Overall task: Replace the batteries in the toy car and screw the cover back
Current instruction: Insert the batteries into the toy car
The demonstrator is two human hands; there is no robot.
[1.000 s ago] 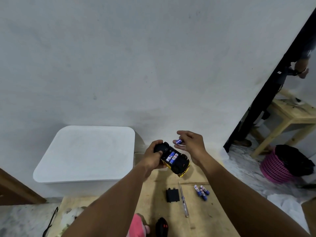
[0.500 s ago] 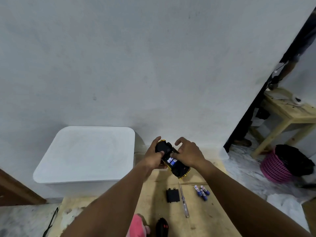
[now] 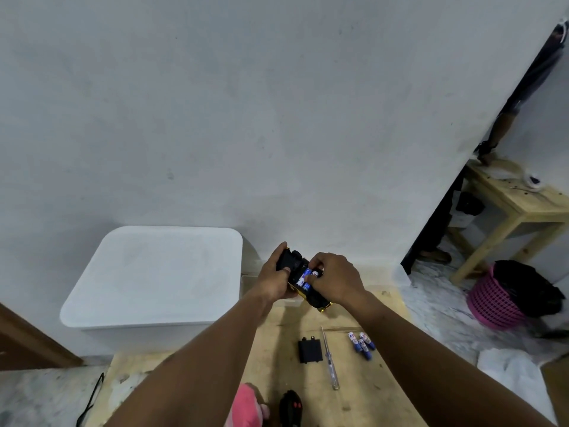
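We hold the toy car [image 3: 303,283] belly-up above the counter [image 3: 354,402], our left hand [image 3: 275,280] clamped round its front so the right hand [image 3: 334,280] can pinch a battery [image 3: 310,276] down into the open bay. Cover [image 3: 309,350], screwdriver [image 3: 329,359] and spare batteries [image 3: 361,345] lie apart below, nothing blocking them.

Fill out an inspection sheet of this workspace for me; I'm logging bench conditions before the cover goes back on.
Surface: wooden table, scuffed.
Job's things: toy car upturned, batteries showing; battery cover, screwdriver, loose batteries on table.
Clutter: pink object, black remote at near edge.
Grippers: left hand holds car; right hand presses batteries.
Cables: black cable, left floor.
Surroundings: white bin, pink basket, second table.
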